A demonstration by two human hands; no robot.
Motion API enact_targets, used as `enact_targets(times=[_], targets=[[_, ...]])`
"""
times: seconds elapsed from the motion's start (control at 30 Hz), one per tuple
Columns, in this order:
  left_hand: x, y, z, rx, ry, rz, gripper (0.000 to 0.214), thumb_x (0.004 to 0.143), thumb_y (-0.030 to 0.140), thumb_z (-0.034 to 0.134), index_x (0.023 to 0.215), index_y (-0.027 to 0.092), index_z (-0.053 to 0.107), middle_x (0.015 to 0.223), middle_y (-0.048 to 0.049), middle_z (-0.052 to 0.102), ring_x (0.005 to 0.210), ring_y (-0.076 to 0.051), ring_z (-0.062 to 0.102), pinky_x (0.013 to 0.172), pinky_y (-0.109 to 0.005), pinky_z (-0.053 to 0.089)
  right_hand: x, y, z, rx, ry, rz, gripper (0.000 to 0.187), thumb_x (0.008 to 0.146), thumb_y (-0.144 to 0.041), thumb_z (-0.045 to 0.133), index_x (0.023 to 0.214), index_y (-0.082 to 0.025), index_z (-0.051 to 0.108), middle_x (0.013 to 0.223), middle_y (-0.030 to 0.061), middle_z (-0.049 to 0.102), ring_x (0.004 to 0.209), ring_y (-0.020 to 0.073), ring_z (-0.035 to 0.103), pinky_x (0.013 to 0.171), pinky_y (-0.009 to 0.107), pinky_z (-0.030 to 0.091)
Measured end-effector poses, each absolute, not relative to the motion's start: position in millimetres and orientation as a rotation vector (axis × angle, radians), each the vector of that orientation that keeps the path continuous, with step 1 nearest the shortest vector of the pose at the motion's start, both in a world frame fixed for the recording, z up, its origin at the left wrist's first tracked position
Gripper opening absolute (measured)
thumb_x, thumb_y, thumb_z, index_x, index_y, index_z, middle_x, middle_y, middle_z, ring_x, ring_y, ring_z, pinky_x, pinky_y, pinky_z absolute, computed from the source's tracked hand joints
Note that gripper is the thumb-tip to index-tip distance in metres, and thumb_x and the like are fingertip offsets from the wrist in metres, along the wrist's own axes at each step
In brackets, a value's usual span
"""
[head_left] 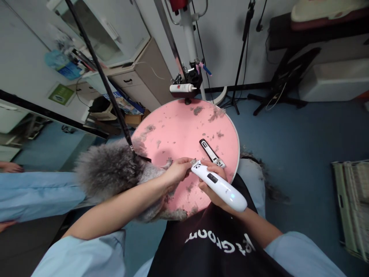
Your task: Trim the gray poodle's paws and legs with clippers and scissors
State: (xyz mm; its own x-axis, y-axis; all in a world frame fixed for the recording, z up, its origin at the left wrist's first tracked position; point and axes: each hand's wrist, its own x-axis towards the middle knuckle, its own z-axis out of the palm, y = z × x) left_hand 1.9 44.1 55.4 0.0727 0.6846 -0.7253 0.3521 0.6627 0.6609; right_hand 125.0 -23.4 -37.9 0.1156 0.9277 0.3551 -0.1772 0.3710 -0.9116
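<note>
A grey, curly-coated dog (111,169) is on a round pink grooming table (184,119), with a black leash (113,96) running up from its neck. My left hand (180,169) reaches across the dog and is closed around one of its paws. My right hand (211,181) grips a white pet clipper (219,184) with a small blue light lit on its body. The clipper's head is at the paw, by my left fingertips; whether it touches is too small to tell. A nail clipper (211,153) lies on the table just beyond my right hand.
Tufts of cut grey fur (216,113) are scattered over the table. At its far edge, a holder (194,79) carries scissors and a white bottle (183,88). Another person's blue sleeve (40,192) is at the left. A black stand (243,57) rises from the floor behind.
</note>
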Motion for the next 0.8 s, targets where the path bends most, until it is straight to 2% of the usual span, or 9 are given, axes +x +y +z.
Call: enact_targets(times=[0.17,0.33,0.47,0.53,0.63,0.7,0.8], targets=[[0.3,47.8,53.0,0.892,1.555,0.289,0.013,0.075,0.027,0.054,0.079,0.015,0.058,0.059,0.0012,0.048,0.043,-0.007,0.033,0.044,-0.024,0.016,150.2,-9.1,-27.8,-0.706,-1.361,0.992,0.039,0.078,-0.024,0.066,0.111,-0.029,0.047,0.130,0.0080,0.050,0.124,0.0247,0.047,0.098,0.046,0.044],[2.6,49.1,51.9,0.902,1.545,0.293,0.018,0.077,0.032,0.054,0.081,0.016,0.059,0.057,0.0017,0.047,0.043,-0.007,0.033,0.043,-0.024,0.018,152.6,-8.5,-32.3,-0.733,-1.246,1.085,0.044,0.078,-0.029,0.066,0.117,-0.029,0.043,0.131,0.0095,0.050,0.122,0.0259,0.050,0.096,0.048,0.044],[3.4,46.4,52.9,0.944,1.512,0.277,0.015,0.076,0.027,0.053,0.079,0.015,0.059,0.058,0.0016,0.046,0.044,-0.007,0.032,0.044,-0.024,0.018,149.7,-10.3,-36.6,-0.742,-1.171,1.074,0.043,0.078,-0.029,0.066,0.114,-0.030,0.043,0.134,0.0090,0.048,0.125,0.0258,0.047,0.100,0.049,0.041],[3.4,45.0,54.7,0.961,1.482,0.271,0.013,0.074,0.025,0.054,0.077,0.014,0.059,0.058,0.0018,0.047,0.045,-0.007,0.032,0.045,-0.023,0.019,152.4,-8.7,-39.0,-0.752,-1.157,1.066,0.044,0.075,-0.035,0.070,0.111,-0.029,0.046,0.133,0.0087,0.049,0.125,0.0270,0.047,0.101,0.049,0.040],[3.2,44.3,57.8,0.978,1.465,0.271,0.015,0.071,0.023,0.059,0.081,0.013,0.062,0.057,0.0023,0.046,0.047,-0.007,0.032,0.046,-0.024,0.021,161.0,-5.0,-43.1,-0.750,-1.056,1.120,0.045,0.073,-0.043,0.070,0.108,-0.027,0.047,0.123,0.0087,0.056,0.111,0.0264,0.057,0.092,0.046,0.048],[2.8,44.4,59.1,0.989,1.476,0.271,0.017,0.069,0.022,0.060,0.083,0.012,0.063,0.056,0.0021,0.046,0.047,-0.007,0.031,0.047,-0.024,0.021,167.0,-3.2,-44.0,-0.733,-0.999,1.178,0.040,0.075,-0.040,0.067,0.107,-0.027,0.046,0.115,0.0076,0.061,0.101,0.0243,0.062,0.085,0.044,0.051],[1.3,44.4,59.1,0.999,1.476,0.265,0.019,0.068,0.020,0.061,0.084,0.012,0.063,0.058,0.0013,0.048,0.047,-0.007,0.031,0.047,-0.025,0.019,172.8,-2.8,-41.5,-0.676,-1.045,1.248,0.033,0.077,-0.033,0.066,0.102,-0.027,0.045,0.114,0.0073,0.063,0.102,0.0245,0.063,0.086,0.045,0.051]])
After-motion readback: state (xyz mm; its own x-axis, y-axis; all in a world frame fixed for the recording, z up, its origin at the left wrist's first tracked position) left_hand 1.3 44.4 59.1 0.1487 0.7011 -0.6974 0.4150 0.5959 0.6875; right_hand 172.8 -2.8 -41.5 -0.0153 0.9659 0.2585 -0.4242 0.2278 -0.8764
